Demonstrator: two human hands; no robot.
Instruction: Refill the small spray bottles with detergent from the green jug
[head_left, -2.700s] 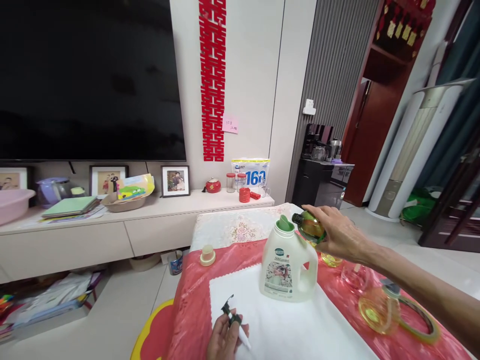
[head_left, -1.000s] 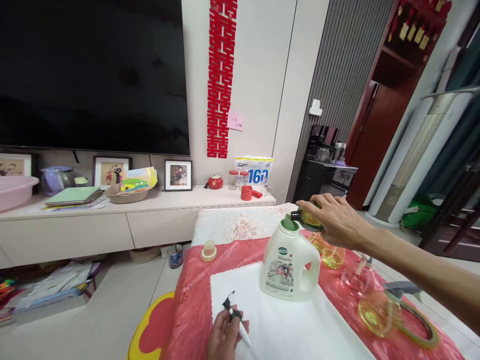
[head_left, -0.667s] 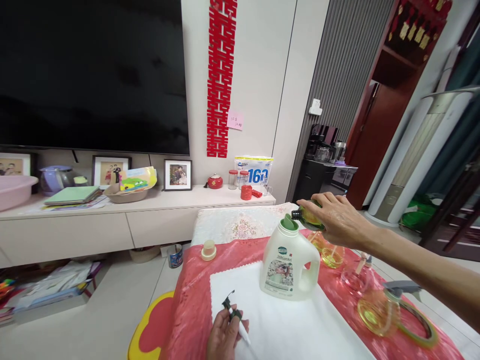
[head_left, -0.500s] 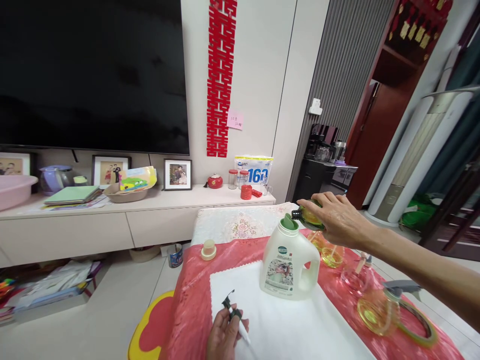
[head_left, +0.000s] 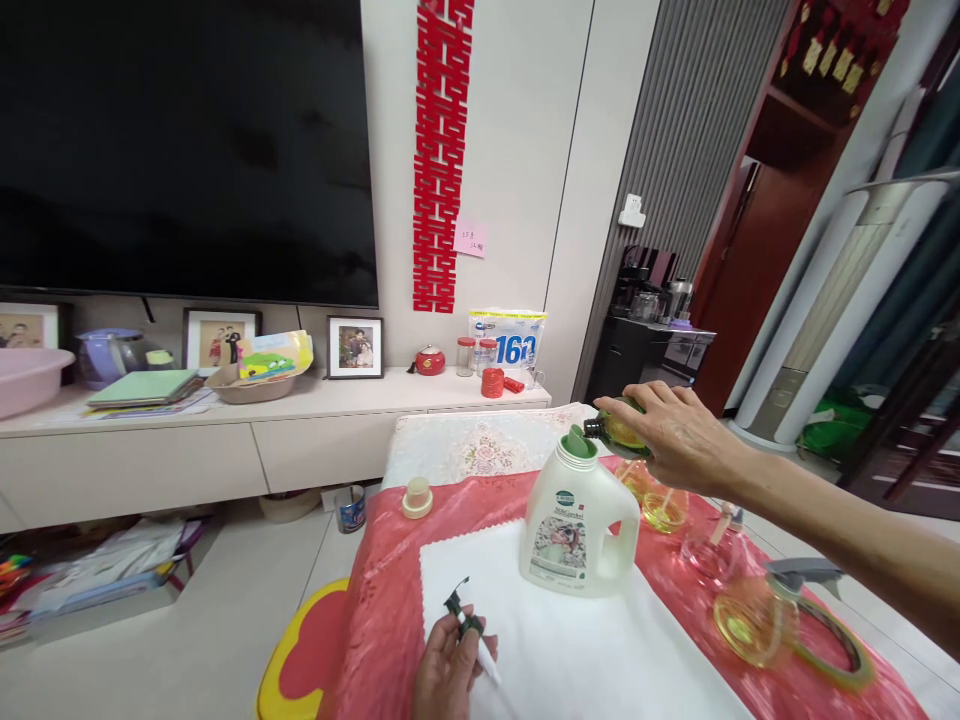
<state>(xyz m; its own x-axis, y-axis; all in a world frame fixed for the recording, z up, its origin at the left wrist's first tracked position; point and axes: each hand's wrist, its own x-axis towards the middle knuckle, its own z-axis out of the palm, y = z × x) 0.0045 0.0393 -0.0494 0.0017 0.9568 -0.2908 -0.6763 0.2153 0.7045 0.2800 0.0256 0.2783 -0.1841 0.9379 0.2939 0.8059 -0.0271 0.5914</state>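
My right hand [head_left: 679, 436] grips a small green bottle [head_left: 616, 431] tipped sideways, its dark neck at the green mouth of a white jug [head_left: 577, 525]. The jug stands upright on a white cloth [head_left: 555, 650] over a red table cover [head_left: 386, 600]. My left hand [head_left: 448, 672] at the bottom edge holds a black pump head with a white tube [head_left: 469, 635] just above the cloth. The jug's cream cap [head_left: 417, 497] lies on the red cover to the left.
Right of the jug stand a small glass with yellow liquid [head_left: 664, 510], a clear flask [head_left: 709, 555] and a round spray bottle of yellow liquid [head_left: 757, 620]. Behind the table run a low cabinet [head_left: 225, 450] with frames and jars, and a large dark screen [head_left: 180, 150].
My right hand brought the green bottle's neck from just right of the jug onto its mouth, then held still. My left hand keeps the pump head in place.
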